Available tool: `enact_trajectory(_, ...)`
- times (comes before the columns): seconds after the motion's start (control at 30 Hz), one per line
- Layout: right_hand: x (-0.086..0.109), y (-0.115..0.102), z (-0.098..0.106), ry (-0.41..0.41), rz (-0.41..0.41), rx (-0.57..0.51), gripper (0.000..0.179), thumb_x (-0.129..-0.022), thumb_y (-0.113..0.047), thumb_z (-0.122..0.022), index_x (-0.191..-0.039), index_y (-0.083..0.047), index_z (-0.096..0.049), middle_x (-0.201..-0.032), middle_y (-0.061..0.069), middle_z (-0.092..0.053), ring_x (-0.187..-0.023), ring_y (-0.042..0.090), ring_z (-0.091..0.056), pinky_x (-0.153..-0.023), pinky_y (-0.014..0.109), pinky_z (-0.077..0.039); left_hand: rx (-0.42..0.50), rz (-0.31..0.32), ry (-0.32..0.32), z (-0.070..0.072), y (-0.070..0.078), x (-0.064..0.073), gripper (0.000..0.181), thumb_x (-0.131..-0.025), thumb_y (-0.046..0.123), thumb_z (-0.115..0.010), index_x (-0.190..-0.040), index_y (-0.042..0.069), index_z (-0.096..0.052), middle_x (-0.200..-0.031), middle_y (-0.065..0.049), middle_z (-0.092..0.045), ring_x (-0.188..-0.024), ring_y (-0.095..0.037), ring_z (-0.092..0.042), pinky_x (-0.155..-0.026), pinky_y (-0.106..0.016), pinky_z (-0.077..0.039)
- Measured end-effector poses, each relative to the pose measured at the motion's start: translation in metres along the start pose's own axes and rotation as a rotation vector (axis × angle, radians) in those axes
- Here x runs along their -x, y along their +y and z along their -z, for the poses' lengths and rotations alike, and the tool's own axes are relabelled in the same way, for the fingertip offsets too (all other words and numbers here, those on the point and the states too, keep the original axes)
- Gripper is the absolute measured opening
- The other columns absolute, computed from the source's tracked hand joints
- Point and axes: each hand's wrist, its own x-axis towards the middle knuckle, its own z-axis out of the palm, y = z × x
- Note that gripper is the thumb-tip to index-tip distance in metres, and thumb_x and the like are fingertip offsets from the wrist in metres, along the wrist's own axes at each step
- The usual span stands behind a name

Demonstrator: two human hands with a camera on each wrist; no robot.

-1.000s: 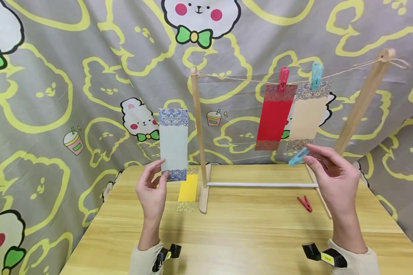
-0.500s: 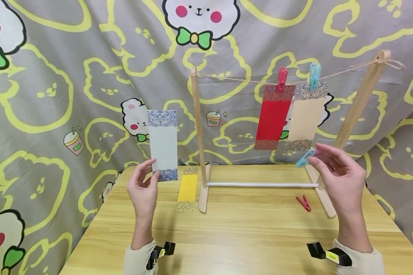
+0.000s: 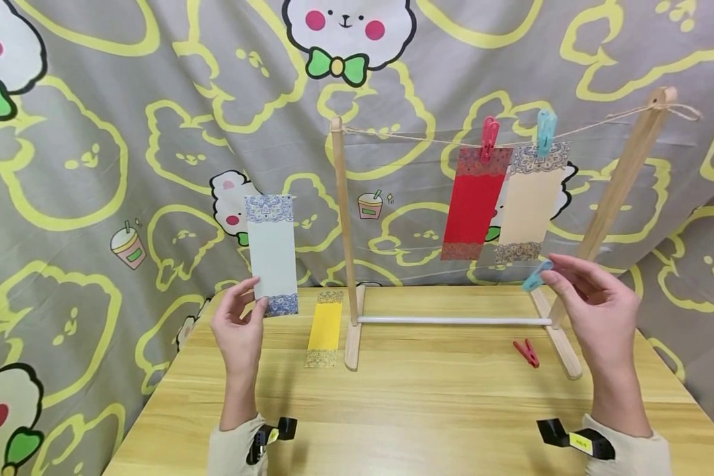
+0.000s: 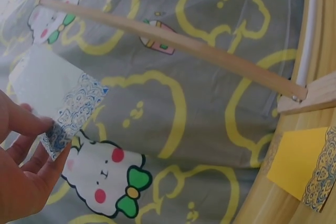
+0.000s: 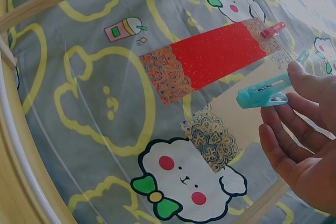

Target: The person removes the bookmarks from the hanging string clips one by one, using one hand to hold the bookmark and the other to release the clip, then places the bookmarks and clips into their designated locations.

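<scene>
My left hand [image 3: 238, 324] pinches a pale blue paper card [image 3: 272, 254] by its lower left edge and holds it upright, left of the wooden stand. Blue lace-like patterns band both ends of the card. Between thumb and fingertips, my right hand [image 3: 597, 304] grips a light blue clothespin [image 3: 537, 275], below the hanging cards at the right. A red card [image 3: 475, 205] hangs from the string [image 3: 419, 137] under a red clothespin [image 3: 489, 139]. Beside it a cream card [image 3: 529, 205] hangs from another blue clothespin [image 3: 545, 132].
A yellow card [image 3: 324, 328] lies on the wooden table [image 3: 393, 410] by the stand's left foot [image 3: 354, 340]. Near the right foot lies a loose red clothespin [image 3: 526, 353]. The stand's left post [image 3: 344, 218] and right post [image 3: 625, 178] rise between the hands, joined below by a white rod [image 3: 452, 320].
My left hand has moved left with the pale blue card, uncovering more of the yellow card. My right hand has shifted slightly right with the blue clothespin. The hanging cards stay in place.
</scene>
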Motion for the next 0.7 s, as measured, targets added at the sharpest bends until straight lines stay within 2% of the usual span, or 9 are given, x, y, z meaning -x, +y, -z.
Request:
enact_trajectory(0.27, -0.001, 0.001, 0.002, 0.017, -0.032, 0.035, 0.029, -0.087, 0.014, -0.072, -0.115, 0.017, -0.068, -0.101, 0.006, -0.077, -0.088, 0.011, -0.071, -0.078, 0.013, -0.054, -0.039, 0.039, 0.019, 0.010, -0.031, -0.003, 0.032, -0.086, -0.023, -0.065, -0.117, -0.016, -0.066, -0.114, -0.021, -0.067, -0.089, -0.014, -0.067, -0.068, -0.013, -0.055)
enact_trajectory(0.47, -0.002, 0.003, 0.006, 0.035, -0.052, 0.102, 0.029, -0.087, 0.012, -0.074, -0.115, 0.015, -0.070, -0.100, 0.005, -0.077, -0.086, 0.009, -0.071, -0.077, 0.013, -0.054, -0.080, 0.080, 0.021, 0.015, -0.038, -0.003, 0.033, -0.087, -0.021, -0.066, -0.119, -0.013, -0.067, -0.114, -0.026, -0.065, -0.089, -0.018, -0.067, -0.068, -0.014, -0.055)
enact_trajectory(0.57, -0.003, 0.004, 0.007, 0.044, -0.069, 0.100, 0.029, -0.087, 0.011, -0.074, -0.115, 0.014, -0.070, -0.101, 0.005, -0.077, -0.086, 0.009, -0.071, -0.077, 0.013, -0.054, -0.082, 0.092, 0.023, 0.016, -0.041, -0.004, 0.033, -0.087, -0.022, -0.065, -0.119, -0.014, -0.066, -0.114, -0.028, -0.064, -0.088, -0.019, -0.066, -0.068, -0.014, -0.056)
enact_trajectory(0.7, -0.004, 0.005, 0.009, 0.053, -0.094, 0.101, 0.029, -0.087, 0.011, -0.074, -0.116, 0.013, -0.070, -0.102, 0.004, -0.077, -0.087, 0.008, -0.071, -0.078, 0.012, -0.054, -0.065, 0.105, 0.028, 0.017, -0.043, -0.005, 0.033, -0.086, -0.022, -0.066, -0.118, -0.013, -0.068, -0.112, -0.024, -0.065, -0.086, -0.017, -0.066, -0.067, -0.014, -0.056)
